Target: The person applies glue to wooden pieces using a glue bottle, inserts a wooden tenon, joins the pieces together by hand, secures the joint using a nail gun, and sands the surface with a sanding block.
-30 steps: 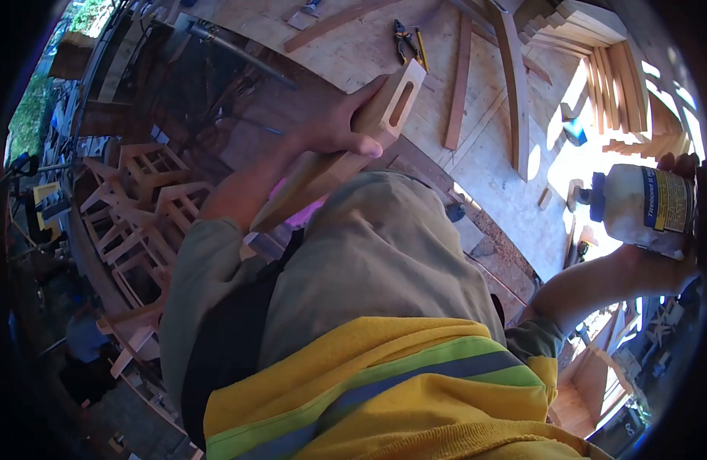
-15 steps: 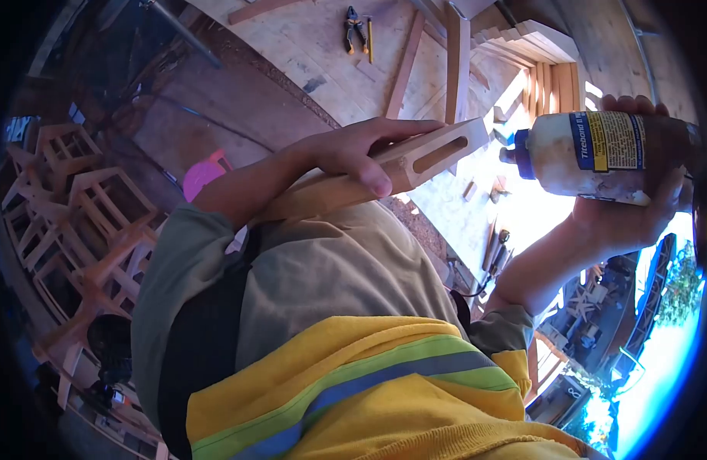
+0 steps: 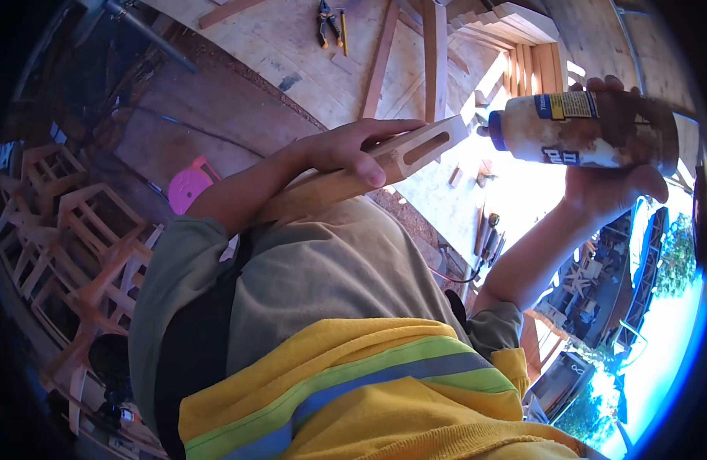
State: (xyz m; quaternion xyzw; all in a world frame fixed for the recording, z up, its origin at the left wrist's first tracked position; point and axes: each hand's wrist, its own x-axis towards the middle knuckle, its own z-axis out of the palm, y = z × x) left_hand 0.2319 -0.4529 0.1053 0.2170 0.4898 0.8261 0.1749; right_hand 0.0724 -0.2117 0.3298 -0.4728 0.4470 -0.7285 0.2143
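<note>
My left hand [image 3: 344,156] is closed around a wooden piece [image 3: 307,198] held slantwise in front of my shirt. A long rounded slot [image 3: 428,149] is cut into its upper end, facing me. My right hand [image 3: 599,188] grips a wood glue bottle [image 3: 522,134], tipped on its side. The bottle has a blue cap [image 3: 496,131] and a stained label, and its nozzle points left toward the slotted end, just off it. Bright glare behind the tip hides whether any glue is coming out.
A workbench [image 3: 292,46] holds pliers [image 3: 327,24], a yellow pencil-like stick [image 3: 343,31] and wooden strips [image 3: 380,61]. Stacked wooden parts [image 3: 534,65] stand at upper right. Wooden frames [image 3: 77,222] crowd the left, near a pink object [image 3: 191,188]. Dark-handled tools [image 3: 488,234] lie at the bench's edge.
The glue bottle has turned in my right hand, so a different side of its label shows. Its nozzle has risen a little, nearer the wooden piece's end height. The whole view has shifted slightly.
</note>
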